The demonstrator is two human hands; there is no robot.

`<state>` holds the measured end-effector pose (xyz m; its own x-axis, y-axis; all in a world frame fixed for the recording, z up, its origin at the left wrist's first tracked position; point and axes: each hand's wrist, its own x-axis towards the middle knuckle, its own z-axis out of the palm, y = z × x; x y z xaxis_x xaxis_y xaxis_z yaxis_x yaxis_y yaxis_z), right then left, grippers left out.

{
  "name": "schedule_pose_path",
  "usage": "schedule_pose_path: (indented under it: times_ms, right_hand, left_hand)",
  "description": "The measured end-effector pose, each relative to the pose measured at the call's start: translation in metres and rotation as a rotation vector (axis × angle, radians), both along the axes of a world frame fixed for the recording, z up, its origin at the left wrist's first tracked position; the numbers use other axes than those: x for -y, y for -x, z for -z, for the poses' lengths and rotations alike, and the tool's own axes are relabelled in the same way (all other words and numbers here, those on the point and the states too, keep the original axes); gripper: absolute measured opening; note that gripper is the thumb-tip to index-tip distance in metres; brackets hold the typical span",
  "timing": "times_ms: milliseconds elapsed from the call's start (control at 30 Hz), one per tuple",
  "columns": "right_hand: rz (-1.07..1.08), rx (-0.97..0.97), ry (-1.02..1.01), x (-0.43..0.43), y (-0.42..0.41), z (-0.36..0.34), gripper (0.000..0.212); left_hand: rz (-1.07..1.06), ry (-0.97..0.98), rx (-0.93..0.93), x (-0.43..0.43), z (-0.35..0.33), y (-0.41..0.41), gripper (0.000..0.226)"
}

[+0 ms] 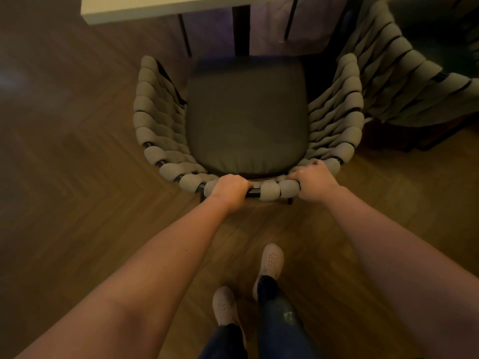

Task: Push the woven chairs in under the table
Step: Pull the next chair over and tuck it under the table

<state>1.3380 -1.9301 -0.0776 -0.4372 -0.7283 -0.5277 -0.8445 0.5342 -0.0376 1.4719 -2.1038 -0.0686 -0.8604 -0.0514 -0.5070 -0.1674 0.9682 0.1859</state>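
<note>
Grip: your left hand (229,188) and right hand (312,180) clamp the woven chair (160,125) back rail at 6 o'clock | Handling: rigid frame, soft weave; likely slides | Goal: table (160,7) at 12 o'clock

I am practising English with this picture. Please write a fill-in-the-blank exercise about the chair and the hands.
1. Both hands, the left hand and the right hand, grip the ____ rim of the woven chair.
2. The seat cushion is dark ____.
3. The table has a ____ top.
4. A second woven chair stands to the ____.

Missing words: back; grey; white; right
</note>
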Motion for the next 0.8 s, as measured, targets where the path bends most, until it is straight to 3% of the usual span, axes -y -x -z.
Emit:
schedule_pose_path:
  times_ms: [67, 133, 200, 233, 300, 367, 433, 500, 600, 700, 800]
  right_hand:
    - [-0.019, 0.010, -0.066, 0.005, 0.005, -0.002, 0.042]
    - [-0.023, 0.100, -0.193, 0.010, 0.013, -0.006, 0.066]
    - [0.105, 0.291, -0.274, 0.011, 0.022, -0.017, 0.091]
    - [0.233, 0.407, -0.235, 0.010, 0.025, -0.024, 0.095]
    - [0.497, 0.508, 0.028, -0.002, 0.024, -0.024, 0.078]
    - [0.659, 0.215, 0.382, -0.016, 0.020, -0.017, 0.056]
    - [0.816, -0.079, 0.533, -0.032, 0.014, -0.008, 0.054]
    - [1.076, -0.041, 0.594, -0.038, 0.007, -0.006, 0.072]
    - [1.513, 0.291, 0.775, -0.028, 0.005, -0.003, 0.091]
    - [1.869, 0.503, 0.865, -0.013, 0.013, 0.001, 0.074]
    - [1.899, 0.383, 0.811, -0.003, 0.020, 0.007, 0.049]
  left_hand:
    - [0.018, -0.015, 0.031, 0.002, -0.001, 0.002, 0.031]
    - [-0.036, -0.135, 0.093, 0.010, -0.008, 0.000, 0.047]
    - [-0.280, -0.319, 0.104, 0.022, -0.020, -0.008, 0.063]
    - [-0.428, -0.340, 0.035, 0.030, -0.021, -0.015, 0.062]
    - [-0.588, -0.145, -0.184, 0.046, -0.014, -0.033, 0.056]
    - [-0.675, 0.082, -0.314, 0.058, -0.003, -0.047, 0.050]
    - [-0.867, 0.137, -0.396, 0.060, 0.005, -0.051, 0.058]
    - [-1.076, 0.069, -0.440, 0.056, 0.005, -0.045, 0.081]
    - [-1.499, -0.095, -0.493, 0.059, 0.004, -0.029, 0.091]
    - [-1.932, -0.317, -0.483, 0.078, 0.002, -0.014, 0.065]
    - [-2.136, -0.528, -0.499, 0.090, 0.002, -0.011, 0.042]
